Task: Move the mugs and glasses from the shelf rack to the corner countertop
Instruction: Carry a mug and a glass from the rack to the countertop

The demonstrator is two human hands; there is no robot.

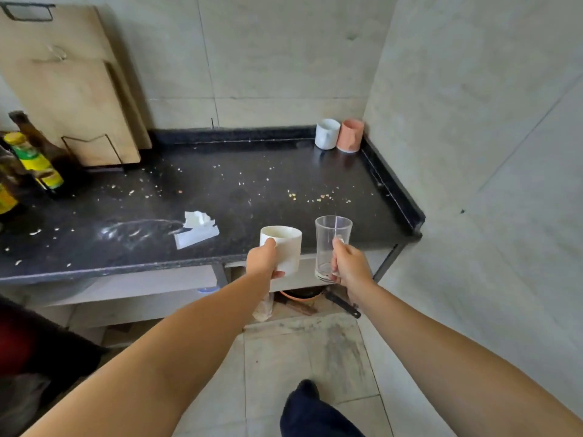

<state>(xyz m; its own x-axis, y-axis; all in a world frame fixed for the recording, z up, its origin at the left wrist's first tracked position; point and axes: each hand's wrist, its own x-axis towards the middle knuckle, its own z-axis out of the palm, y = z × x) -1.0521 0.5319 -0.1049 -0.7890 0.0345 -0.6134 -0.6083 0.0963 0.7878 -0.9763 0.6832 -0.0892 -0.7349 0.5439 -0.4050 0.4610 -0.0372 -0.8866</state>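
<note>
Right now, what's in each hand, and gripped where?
Left hand grips the cream mug on its left side, thumb near the rim. Right hand holds the clear glass mug by its handle.

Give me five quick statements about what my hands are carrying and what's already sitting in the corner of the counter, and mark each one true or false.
1. The left hand holds a white mug. True.
2. The right hand holds a clear glass full of water. False: the glass looks empty.
3. A white mug and a pink cup already stand together in the back right corner of the countertop. True.
4. Both carried items rest on the countertop. False: they are held in the air at its front edge.
5. Crumbs are scattered on the dark countertop. True.
</note>
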